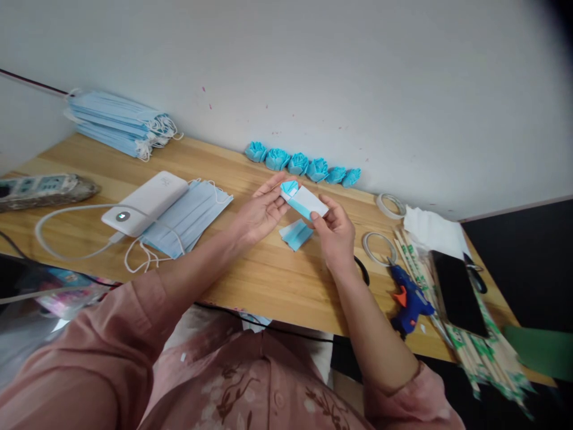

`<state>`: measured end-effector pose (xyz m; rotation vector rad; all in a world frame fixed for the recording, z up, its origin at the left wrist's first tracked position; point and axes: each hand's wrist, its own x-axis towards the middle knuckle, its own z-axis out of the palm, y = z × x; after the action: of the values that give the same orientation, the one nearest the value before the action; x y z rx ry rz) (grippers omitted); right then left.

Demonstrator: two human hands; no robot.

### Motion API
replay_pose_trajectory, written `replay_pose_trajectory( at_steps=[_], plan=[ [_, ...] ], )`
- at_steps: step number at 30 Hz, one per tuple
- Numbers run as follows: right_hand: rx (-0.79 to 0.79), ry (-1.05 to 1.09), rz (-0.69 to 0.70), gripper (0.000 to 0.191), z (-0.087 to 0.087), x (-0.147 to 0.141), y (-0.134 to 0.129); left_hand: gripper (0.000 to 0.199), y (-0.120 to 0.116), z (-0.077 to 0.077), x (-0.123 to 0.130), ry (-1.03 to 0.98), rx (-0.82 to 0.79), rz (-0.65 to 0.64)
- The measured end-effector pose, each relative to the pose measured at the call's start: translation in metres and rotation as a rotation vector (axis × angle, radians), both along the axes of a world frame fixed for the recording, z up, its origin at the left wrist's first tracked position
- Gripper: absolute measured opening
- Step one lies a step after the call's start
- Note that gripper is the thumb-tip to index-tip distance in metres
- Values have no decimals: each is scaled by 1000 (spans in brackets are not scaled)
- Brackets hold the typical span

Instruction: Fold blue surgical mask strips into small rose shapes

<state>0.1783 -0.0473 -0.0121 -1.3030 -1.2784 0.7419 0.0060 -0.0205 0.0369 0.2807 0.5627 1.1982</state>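
Note:
A folded blue-and-white strip (308, 202), which looks like face-mask fabric, is stretched between both hands above the table. My left hand (265, 212) pinches its left end, where a small blue folded or rolled bud (289, 189) shows at the fingertips. At the other end, my right hand (335, 230) grips the strip between thumb and fingers. Just below the strip, a loose blue-and-white piece (296, 235) lies on the wooden table (250, 278). Several blue fabric flowers (298, 163) stand in a row behind the hands, along the wall.
Pleated blue masks (192, 212) lie partly under a white power bank (145, 200) with a cable. A mask stack (119, 122) sits back left. To the right are tape rolls (378, 248), a blue glue gun (408, 301), wrapped chopsticks (481, 352) and a phone (456, 289).

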Motion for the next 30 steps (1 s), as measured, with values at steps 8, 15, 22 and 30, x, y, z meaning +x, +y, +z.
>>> replay_pose_trajectory(
  at_steps=[8, 15, 22, 30],
  plan=[
    [16, 6, -6, 47, 1, 0, -1, 43, 2, -6, -1, 18, 63, -10],
    [6, -4, -18, 49, 2, 1, 0, 46, 4, -10, -2, 85, 105, -27],
    [-18, 56, -66, 44, 15, 8, 0, 30, 6, -14, -9, 263, 195, -107],
    [-59, 85, 22, 27, 27, 15, -2, 33, 18, -22, -20, 702, 412, -173]
  ],
)
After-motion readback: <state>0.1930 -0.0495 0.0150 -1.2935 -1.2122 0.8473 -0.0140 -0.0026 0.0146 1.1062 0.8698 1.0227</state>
